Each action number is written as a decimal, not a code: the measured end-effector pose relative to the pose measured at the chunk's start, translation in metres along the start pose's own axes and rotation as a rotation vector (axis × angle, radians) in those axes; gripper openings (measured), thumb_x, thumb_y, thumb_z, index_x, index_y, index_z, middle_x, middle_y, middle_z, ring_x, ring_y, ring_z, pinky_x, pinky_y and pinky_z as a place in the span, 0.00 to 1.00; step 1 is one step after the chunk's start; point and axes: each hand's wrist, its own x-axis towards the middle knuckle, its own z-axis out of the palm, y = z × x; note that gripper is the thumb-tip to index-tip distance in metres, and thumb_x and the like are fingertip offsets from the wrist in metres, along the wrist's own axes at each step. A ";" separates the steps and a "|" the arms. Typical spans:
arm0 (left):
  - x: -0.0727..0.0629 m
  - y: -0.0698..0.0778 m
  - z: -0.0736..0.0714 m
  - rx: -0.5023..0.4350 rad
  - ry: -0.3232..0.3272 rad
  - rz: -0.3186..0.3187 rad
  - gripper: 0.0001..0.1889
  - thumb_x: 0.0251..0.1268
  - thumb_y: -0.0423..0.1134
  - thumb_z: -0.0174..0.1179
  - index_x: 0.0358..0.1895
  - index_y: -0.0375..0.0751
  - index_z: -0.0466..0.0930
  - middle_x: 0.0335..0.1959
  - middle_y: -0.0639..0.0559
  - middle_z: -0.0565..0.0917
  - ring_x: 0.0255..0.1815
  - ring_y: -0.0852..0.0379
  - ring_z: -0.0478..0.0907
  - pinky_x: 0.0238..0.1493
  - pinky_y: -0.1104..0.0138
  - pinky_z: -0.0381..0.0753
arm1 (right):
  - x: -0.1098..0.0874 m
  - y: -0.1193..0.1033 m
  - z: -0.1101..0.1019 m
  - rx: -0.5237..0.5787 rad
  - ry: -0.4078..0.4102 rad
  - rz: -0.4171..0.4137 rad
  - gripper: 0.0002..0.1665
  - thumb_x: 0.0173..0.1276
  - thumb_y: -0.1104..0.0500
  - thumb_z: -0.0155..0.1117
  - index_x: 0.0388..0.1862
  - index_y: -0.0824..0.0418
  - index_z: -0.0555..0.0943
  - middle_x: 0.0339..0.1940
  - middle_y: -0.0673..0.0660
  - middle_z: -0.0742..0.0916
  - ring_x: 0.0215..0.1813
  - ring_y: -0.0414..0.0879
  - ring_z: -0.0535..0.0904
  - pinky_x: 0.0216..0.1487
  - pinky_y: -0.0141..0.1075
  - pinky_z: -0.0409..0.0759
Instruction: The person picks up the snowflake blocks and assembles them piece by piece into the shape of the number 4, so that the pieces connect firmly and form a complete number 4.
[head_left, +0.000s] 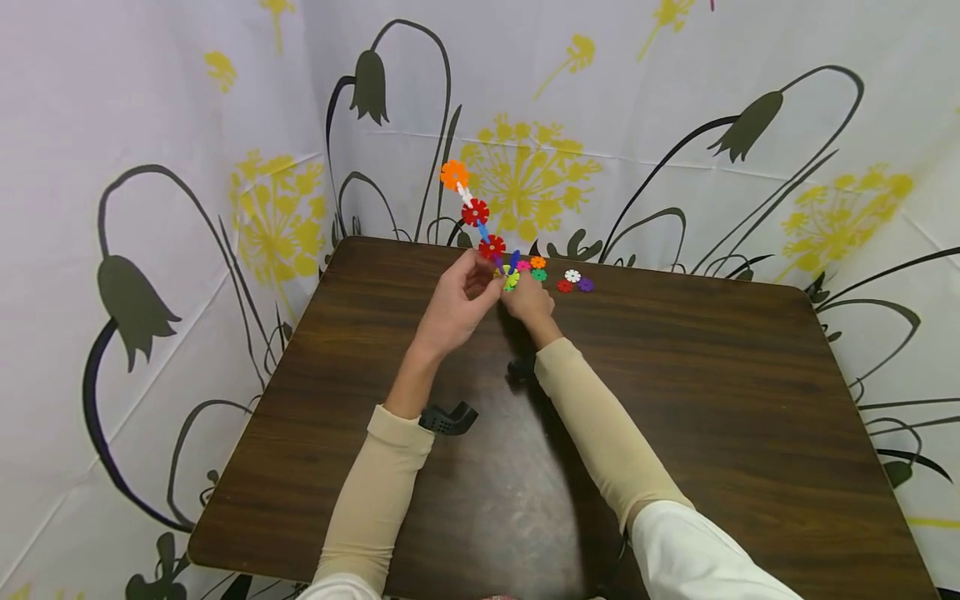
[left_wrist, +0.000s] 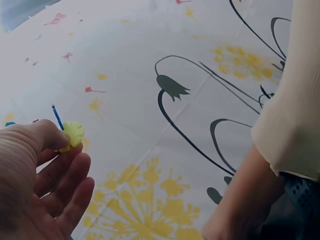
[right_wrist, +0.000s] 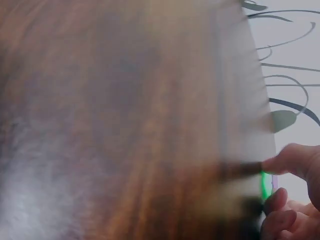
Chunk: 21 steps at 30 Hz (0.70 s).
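Observation:
A chain of flower-shaped interlocking discs rises from my left hand [head_left: 453,308], with an orange disc [head_left: 454,175] at its top and white, red, blue and purple ones below. In the left wrist view, the thumb and fingers pinch a yellow disc [left_wrist: 75,134], from which a blue disc [left_wrist: 57,117] sticks up edge-on. My right hand [head_left: 528,298] is close beside it, low over the table's far edge. The right wrist view has its thumb and finger around the edge of a green disc [right_wrist: 265,186]; the rest of that disc is hidden.
Loose discs lie at the back of the table [head_left: 712,400], including an orange disc [head_left: 537,262], a white disc [head_left: 572,276], a red disc [head_left: 565,286] and a purple disc [head_left: 587,285]. A flower-printed curtain [head_left: 660,50] hangs behind the table and at its sides.

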 end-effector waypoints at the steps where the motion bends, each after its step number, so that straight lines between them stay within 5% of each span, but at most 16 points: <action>1: 0.000 0.000 0.001 0.013 -0.003 0.004 0.09 0.78 0.32 0.61 0.54 0.33 0.77 0.50 0.41 0.82 0.50 0.52 0.82 0.51 0.68 0.82 | 0.004 0.002 0.000 0.011 -0.018 0.007 0.39 0.74 0.30 0.60 0.68 0.56 0.75 0.65 0.60 0.87 0.66 0.64 0.83 0.64 0.62 0.78; 5: 0.001 0.000 0.003 0.056 0.005 0.010 0.08 0.78 0.33 0.62 0.52 0.34 0.78 0.50 0.42 0.83 0.50 0.50 0.82 0.52 0.65 0.82 | 0.023 0.014 0.006 0.025 -0.060 0.001 0.37 0.70 0.29 0.64 0.63 0.54 0.77 0.65 0.58 0.86 0.66 0.63 0.83 0.63 0.63 0.78; 9: 0.002 0.000 0.005 0.105 0.015 0.017 0.07 0.79 0.33 0.61 0.53 0.35 0.79 0.50 0.42 0.84 0.50 0.49 0.83 0.51 0.63 0.83 | 0.032 0.025 0.010 0.056 -0.036 -0.026 0.21 0.72 0.39 0.64 0.48 0.54 0.80 0.52 0.57 0.88 0.54 0.59 0.85 0.51 0.58 0.80; 16: 0.001 -0.001 0.005 0.187 0.033 0.048 0.07 0.80 0.33 0.61 0.53 0.34 0.80 0.48 0.42 0.85 0.48 0.47 0.84 0.52 0.59 0.84 | -0.023 0.017 -0.021 0.365 0.042 -0.215 0.12 0.74 0.58 0.63 0.39 0.65 0.87 0.34 0.55 0.85 0.37 0.48 0.77 0.37 0.37 0.76; 21: 0.001 -0.004 0.005 0.262 0.017 0.052 0.07 0.81 0.33 0.60 0.54 0.35 0.79 0.47 0.42 0.85 0.47 0.48 0.83 0.53 0.59 0.85 | -0.045 0.018 -0.039 0.617 0.031 -0.284 0.11 0.75 0.59 0.63 0.40 0.68 0.85 0.30 0.55 0.84 0.32 0.42 0.75 0.34 0.32 0.71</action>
